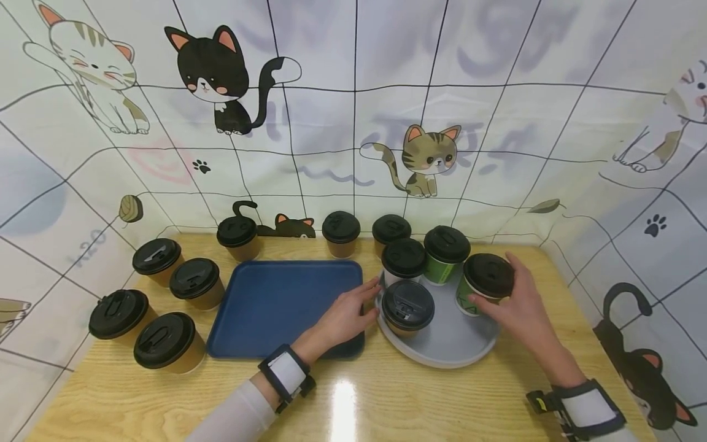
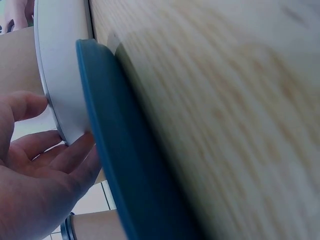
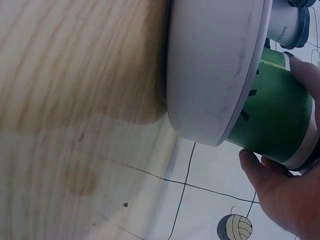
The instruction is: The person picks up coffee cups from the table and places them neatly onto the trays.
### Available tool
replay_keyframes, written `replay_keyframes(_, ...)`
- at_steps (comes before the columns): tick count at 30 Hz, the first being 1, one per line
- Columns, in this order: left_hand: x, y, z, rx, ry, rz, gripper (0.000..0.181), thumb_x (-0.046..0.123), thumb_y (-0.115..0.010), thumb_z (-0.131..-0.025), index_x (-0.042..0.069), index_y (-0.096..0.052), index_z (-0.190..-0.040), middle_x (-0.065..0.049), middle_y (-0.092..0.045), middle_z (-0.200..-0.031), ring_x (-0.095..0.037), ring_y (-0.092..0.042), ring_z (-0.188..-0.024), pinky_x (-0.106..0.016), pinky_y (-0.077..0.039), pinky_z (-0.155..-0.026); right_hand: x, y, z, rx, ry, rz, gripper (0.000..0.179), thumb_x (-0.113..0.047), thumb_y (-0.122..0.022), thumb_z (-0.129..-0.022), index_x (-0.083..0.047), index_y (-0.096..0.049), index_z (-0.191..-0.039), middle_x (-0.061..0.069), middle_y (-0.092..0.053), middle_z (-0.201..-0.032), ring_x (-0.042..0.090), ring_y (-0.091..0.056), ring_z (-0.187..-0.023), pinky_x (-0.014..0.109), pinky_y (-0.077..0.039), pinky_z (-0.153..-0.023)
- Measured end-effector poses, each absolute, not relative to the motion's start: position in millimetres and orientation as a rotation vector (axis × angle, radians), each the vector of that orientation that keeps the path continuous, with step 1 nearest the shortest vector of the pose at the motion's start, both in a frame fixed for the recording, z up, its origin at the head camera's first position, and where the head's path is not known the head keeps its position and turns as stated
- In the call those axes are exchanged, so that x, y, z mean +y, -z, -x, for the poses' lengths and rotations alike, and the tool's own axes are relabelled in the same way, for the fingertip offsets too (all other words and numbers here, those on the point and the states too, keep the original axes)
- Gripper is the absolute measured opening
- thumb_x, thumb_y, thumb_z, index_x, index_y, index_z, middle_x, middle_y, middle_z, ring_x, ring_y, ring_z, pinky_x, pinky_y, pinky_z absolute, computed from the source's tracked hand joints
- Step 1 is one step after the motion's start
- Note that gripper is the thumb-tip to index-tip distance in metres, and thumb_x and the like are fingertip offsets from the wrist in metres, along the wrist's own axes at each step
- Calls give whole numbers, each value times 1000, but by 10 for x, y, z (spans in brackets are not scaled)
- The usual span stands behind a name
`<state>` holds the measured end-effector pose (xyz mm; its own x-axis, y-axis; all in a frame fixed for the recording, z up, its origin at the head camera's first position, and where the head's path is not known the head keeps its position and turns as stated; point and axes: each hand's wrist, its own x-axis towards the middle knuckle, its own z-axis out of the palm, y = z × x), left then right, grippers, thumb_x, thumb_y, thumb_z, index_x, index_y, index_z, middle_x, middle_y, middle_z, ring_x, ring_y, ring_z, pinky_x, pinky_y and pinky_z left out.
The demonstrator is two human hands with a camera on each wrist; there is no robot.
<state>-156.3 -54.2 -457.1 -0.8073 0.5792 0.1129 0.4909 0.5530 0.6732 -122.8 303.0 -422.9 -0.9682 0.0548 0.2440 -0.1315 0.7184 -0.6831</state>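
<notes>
My right hand (image 1: 521,307) grips a green paper coffee cup (image 3: 277,107) with a black lid (image 1: 488,274), thumb on the near side and fingers round the far side. The cup stands upright at the right part of a round grey tray (image 1: 458,344); its base is hidden behind the tray's rim in the right wrist view. With fingers fairly straight, my left hand (image 1: 345,316) touches the left rim of the round tray (image 2: 62,75). Also on that tray are another green cup (image 1: 440,272), a white cup (image 1: 393,279) and a brown cup (image 1: 405,331), all black-lidded.
Left of the round tray lies a blue rectangular tray (image 1: 282,307), partly under my left forearm. Several brown lidded cups (image 1: 179,356) stand left of it. Behind the trays are more cups (image 1: 340,248), close to the cat-print cloth (image 1: 326,123). Everything rests on a wooden table (image 1: 420,405).
</notes>
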Motion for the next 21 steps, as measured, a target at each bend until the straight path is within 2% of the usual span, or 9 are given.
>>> replay_keyframes(6,-559,4558,1542,2677,-1071,-945,53,17,-61,-103,-2,-48,-151,-13,-38,-163,-34,-42,-145,-50,-42,-113,3068,4246,1152,-2714,-1132,-73,132,-34,-93,-78,-4,1,-166,39,-15,-161,61,-25,-143,76,-27,-108)
replay_keyframes(9,-555,4540,1523,2694,-1046,-963,52,16,-63,-103,-2,-50,-150,-14,-39,-162,-35,-44,-143,-50,-43,-112,3128,4231,1083,-2684,-1228,-74,122,-31,-86,-86,-8,3,-166,36,-16,-162,60,-27,-143,70,-29,-111)
replay_keyframes(12,-578,4522,1503,2716,-1023,-972,51,15,-64,-102,-1,-52,-149,-14,-42,-161,-36,-46,-141,-51,-44,-111,3172,4233,1050,-2624,-1258,-105,101,-26,-75,-97,-8,-5,-167,33,-22,-161,58,-32,-141,36,-31,-121)
replay_keyframes(15,-589,4516,1485,2724,-1006,-978,49,14,-64,-102,-1,-54,-148,-14,-43,-160,-36,-48,-140,-52,-45,-110,3216,4234,1020,-2592,-1196,-104,77,-25,-63,-104,-3,-19,-164,31,-31,-157,56,-40,-136,6,-28,-107)
replay_keyframes(16,-590,4511,1479,2724,-1003,-979,49,14,-64,-102,-1,-55,-147,-14,-43,-160,-36,-49,-140,-52,-45,-109,3228,4234,1010,-2589,-1175,-92,70,-26,-60,-106,-1,-25,-162,31,-34,-155,55,-43,-134,6,-30,-105)
replay_keyframes(17,-590,4510,1475,2723,-999,-981,48,14,-64,-102,-1,-55,-147,-14,-43,-160,-36,-49,-139,-52,-45,-109,3240,4233,998,-2591,-1145,-79,64,-26,-57,-107,1,-31,-159,31,-38,-152,54,-45,-132,14,-37,-108)
replay_keyframes(19,-586,4509,1471,2720,-997,-989,48,14,-63,-102,-2,-54,-147,-15,-43,-160,-36,-49,-139,-52,-46,-109,3268,4235,983,-2608,-1075,-37,53,-27,-52,-109,5,-44,-151,31,-47,-145,53,-51,-126,35,-48,-106)
replay_keyframes(21,-580,4508,1472,2713,-1001,-1000,49,15,-63,-103,-3,-53,-148,-15,-42,-161,-36,-48,-140,-51,-45,-109,3289,4233,966,-2632,-1009,6,45,-27,-47,-111,6,-54,-141,30,-56,-135,50,-57,-120,54,-50,-97)
